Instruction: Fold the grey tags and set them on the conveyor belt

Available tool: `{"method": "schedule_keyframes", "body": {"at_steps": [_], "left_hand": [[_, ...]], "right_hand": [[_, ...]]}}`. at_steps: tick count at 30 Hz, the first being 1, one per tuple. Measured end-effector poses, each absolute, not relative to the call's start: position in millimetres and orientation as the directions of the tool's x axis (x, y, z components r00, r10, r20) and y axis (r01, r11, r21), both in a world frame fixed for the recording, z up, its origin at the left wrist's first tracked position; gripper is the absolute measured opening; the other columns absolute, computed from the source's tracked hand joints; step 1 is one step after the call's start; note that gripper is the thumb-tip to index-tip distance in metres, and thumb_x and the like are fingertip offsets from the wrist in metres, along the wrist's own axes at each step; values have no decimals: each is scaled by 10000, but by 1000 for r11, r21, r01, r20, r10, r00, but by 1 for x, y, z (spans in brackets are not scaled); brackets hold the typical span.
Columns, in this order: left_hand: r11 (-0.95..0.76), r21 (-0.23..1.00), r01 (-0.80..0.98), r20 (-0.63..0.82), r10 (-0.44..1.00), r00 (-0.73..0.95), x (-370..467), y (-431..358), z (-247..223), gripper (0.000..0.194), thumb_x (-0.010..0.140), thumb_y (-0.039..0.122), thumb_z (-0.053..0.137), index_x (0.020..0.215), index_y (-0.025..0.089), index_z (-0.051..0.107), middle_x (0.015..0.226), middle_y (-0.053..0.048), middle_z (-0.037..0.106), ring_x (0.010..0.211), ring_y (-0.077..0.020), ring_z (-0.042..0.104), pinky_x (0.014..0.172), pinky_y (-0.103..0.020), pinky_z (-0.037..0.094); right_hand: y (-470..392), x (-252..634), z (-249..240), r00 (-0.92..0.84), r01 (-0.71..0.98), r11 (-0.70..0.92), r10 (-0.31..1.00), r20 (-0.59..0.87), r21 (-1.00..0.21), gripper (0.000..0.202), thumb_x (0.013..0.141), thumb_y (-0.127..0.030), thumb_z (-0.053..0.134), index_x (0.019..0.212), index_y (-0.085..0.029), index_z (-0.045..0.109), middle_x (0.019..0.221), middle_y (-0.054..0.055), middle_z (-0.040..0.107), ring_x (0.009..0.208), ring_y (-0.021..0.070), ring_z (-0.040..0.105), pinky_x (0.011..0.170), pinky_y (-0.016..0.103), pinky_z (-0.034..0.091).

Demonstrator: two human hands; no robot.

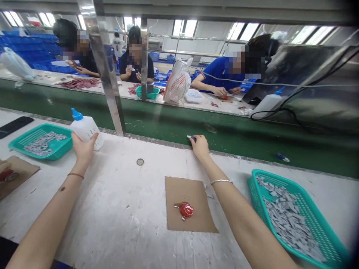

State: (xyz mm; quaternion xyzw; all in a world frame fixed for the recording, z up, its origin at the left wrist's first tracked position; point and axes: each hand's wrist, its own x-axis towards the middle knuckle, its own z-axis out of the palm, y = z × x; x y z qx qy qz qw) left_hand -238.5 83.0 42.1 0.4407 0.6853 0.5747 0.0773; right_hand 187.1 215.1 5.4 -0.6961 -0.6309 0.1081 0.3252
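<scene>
White plastic bottle (87,127) and small dark-blue-and-white piece (192,138) held at far side of bench (120,216)

The smooth bottle, topped with a pointed blue nozzle, was gripped by the left hand (83,147), just beside a teal perforated plastic basket (60,152) of small flat greyish pieces. The blue-and-white piece was pinched in the right hand (201,145), at the border of a green belt (165,125). A glossy, rounded red item with metal fittings (186,210) was seen lying on a brown cardboard sheet (179,186), nearer than both hands. A round, rimmed disc (140,161) was noted on the scuffed white bench top.

Some left-hand fingers were hidden behind the bottle; its print could not be read, and contact between its base and the bench could not be determined. The blue-and-white piece was largely covered by fingers, so its full shape could not be made out. A second cardboard sheet (24,170) was cut off at the left edge.
</scene>
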Motion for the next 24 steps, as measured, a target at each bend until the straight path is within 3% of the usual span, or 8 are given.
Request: {"method": "schedule_keyframes", "body": {"at_steps": [3,5,7,9,12,14,18,24], "left_hand": [[-156,842,517,488,630,-604,-219,67,51,725,692,340,762,1266,160,356,1362,-106,506,1252,-301,488,1040,-401,409],[-140,870,473,406,747,-526,-200,42,60,638,676,331,763,1207,181,442,1267,-88,584,1165,-299,560,952,-392,476],[76,941,330,49,933,-356,-179,11,69,526,700,432,722,1129,205,520,1122,-76,660,1008,-305,642,780,-372,540],[328,918,224,-323,945,-60,-154,-20,76,552,662,512,719,1095,207,563,1021,-85,700,893,-325,671,675,-371,547],[474,851,226,-524,753,397,-115,-53,88,529,648,425,748,1124,236,616,1046,-56,708,987,-313,645,804,-375,527],[583,776,243,-602,567,561,-92,-65,95,476,664,359,734,1118,251,640,1041,-33,710,1005,-284,641,844,-361,509],[818,520,245,-752,303,586,-64,-71,102,474,642,370,727,1081,210,648,907,-47,726,866,-259,684,736,-333,525],[909,364,205,-865,248,436,-51,-69,109,498,562,433,792,974,209,626,830,-68,733,843,-278,697,726,-344,538]], "right_hand": [[211,187,2,151,806,57,943,297,-589,373,880,-220,595,1232,-100,568,1257,172,555,1111,272,567,949,446,463],[202,190,2,138,790,96,935,328,-605,429,852,-170,573,1265,-55,548,1269,221,529,1124,296,552,961,438,443],[184,195,5,129,770,142,920,369,-623,435,849,-165,532,1272,-65,543,1269,216,522,1120,292,545,947,432,443],[159,201,9,115,747,198,902,416,-635,396,847,-169,500,1231,-108,572,1249,179,535,1122,274,534,944,422,440],[110,213,14,76,708,277,885,459,-650,326,848,-187,483,1148,-174,609,1183,119,575,1083,237,545,904,386,461],[77,222,15,49,683,309,885,464,-662,281,857,-200,479,1099,-194,621,1133,97,600,1035,220,565,866,369,477],[27,238,13,9,650,330,897,441,-685,226,878,-196,467,1030,-213,633,1075,81,632,1036,218,582,881,378,472],[9,249,20,12,602,342,900,436,-722,202,906,-189,452,964,-221,643,1039,74,643,1024,216,597,910,380,452]]}}
